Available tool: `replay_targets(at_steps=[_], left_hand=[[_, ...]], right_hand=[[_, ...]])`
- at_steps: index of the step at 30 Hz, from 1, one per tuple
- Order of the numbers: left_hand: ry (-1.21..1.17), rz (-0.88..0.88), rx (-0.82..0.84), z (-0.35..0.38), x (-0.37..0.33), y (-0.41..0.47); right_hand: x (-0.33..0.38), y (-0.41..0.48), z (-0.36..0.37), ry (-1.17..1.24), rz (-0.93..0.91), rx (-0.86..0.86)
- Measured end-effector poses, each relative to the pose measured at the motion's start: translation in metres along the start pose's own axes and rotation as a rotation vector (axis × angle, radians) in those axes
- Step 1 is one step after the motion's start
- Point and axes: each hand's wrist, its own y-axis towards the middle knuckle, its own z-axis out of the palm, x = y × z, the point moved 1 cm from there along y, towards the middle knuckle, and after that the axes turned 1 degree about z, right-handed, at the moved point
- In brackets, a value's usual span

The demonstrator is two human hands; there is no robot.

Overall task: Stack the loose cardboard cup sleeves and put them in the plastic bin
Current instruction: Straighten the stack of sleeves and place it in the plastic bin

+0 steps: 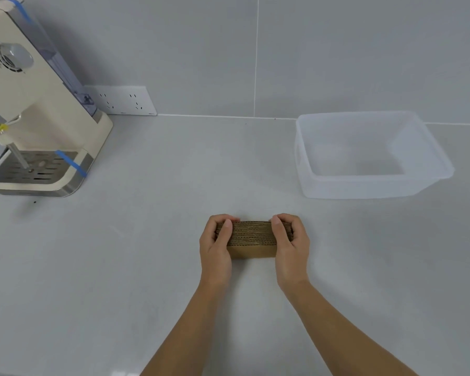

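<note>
A stack of several brown cardboard cup sleeves [251,238] stands on edge on the grey counter, in the middle of the head view. My left hand [218,245] grips its left end and my right hand [289,242] grips its right end, thumbs on the near side and fingers curled over the top. The corrugated edges face up. The clear plastic bin [364,185] sits empty at the back right, apart from the stack. No loose sleeve lies elsewhere in view.
A cream coffee machine [36,109] with blue tape strips stands at the back left on the counter [147,240]. A white wall socket [125,101] is behind it. A grey tiled wall closes the back.
</note>
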Motion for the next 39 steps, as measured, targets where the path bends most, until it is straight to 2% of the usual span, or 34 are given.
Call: replay_targets(at_steps=[7, 11, 13, 16, 21, 31, 39], left_hand=[[0.028, 0.006, 0.113, -0.005, 0.002, 0.002], [0.126, -0.037, 0.349, -0.024, 0.001, 0.001], [0.252, -0.065, 0.473, -0.035, 0.0, 0.003], [0.427, -0.064, 0.566, -0.048, -0.002, 0.006], [0.383, 0.019, 0.527, -0.054, -0.003, 0.009], [0.423, 0.071, 0.471, -0.055, 0.002, 0.011], [0.452, 0.062, 0.473, -0.054, 0.002, 0.012]], right_hand=[[-0.002, 0.003, 0.001, 0.007, 0.001, 0.018], [-0.004, 0.003, 0.001, 0.001, 0.002, 0.022], [-0.004, 0.003, 0.001, -0.011, 0.003, 0.017], [-0.004, 0.003, 0.001, -0.04, -0.003, 0.027], [-0.002, 0.003, -0.002, -0.103, -0.005, 0.049], [0.012, 0.005, -0.01, -0.368, 0.077, 0.112], [0.026, 0.014, -0.044, -0.262, 0.205, 0.484]])
